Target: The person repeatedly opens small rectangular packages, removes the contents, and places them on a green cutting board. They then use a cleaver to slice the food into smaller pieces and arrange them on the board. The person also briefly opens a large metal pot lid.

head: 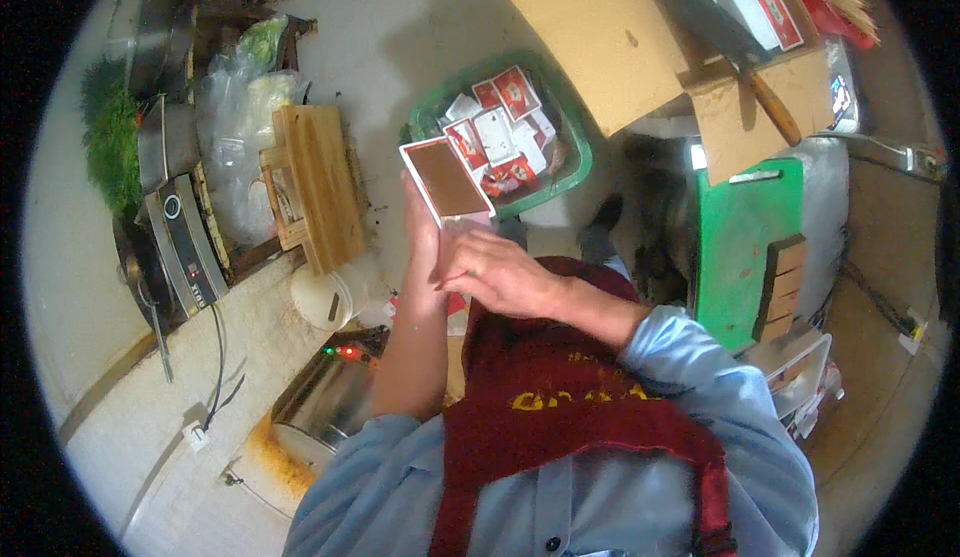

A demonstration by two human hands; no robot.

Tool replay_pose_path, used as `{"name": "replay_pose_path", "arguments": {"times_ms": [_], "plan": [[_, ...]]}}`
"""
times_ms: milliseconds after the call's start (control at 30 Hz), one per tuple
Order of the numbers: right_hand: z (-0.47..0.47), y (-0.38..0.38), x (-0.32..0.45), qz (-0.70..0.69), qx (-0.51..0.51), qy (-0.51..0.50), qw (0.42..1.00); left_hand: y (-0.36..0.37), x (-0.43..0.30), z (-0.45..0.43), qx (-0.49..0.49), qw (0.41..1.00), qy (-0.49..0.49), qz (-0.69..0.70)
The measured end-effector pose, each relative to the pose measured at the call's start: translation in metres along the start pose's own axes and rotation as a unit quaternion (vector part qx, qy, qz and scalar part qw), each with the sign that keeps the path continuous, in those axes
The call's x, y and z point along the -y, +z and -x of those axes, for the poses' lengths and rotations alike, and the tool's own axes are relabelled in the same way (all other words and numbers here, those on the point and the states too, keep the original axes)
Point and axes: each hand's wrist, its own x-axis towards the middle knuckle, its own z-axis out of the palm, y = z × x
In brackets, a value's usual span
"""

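A shallow white-and-red box (445, 180) with a flat brown surface inside its pale rim is tilted in front of me. My left hand (421, 219) grips it along its left side, thumb and palm against the edge. My right hand (504, 268) is at the box's near end with its fingers bent and slightly blurred; whether they pinch anything is hidden. Just beyond the box, a green plastic bin (581, 170) stands on the floor. Several red-and-white cartons (517, 94) lie jumbled inside it.
At right, a green cutting board (739, 257) carries a row of brown blocks (782, 287). A cleaver (750, 69) lies on cardboard (592, 31) above it. At left are a wooden stool (322, 189), a white lidded bucket (319, 298) and an electric cooker (184, 249) with a cord.
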Motion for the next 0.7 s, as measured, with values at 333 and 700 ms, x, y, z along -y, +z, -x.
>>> {"name": "replay_pose_path", "arguments": {"times_ms": [333,700], "plan": [[-0.029,-0.05,-0.067,-0.289,-0.062,0.422,0.857,0.019,0.005,-0.017,-0.118,0.981,-0.001,-0.154],[-0.041,-0.048,-0.103,-0.595,-0.173,0.405,0.672,0.062,0.034,0.001,-0.045,0.67,0.347,-0.654]]}}
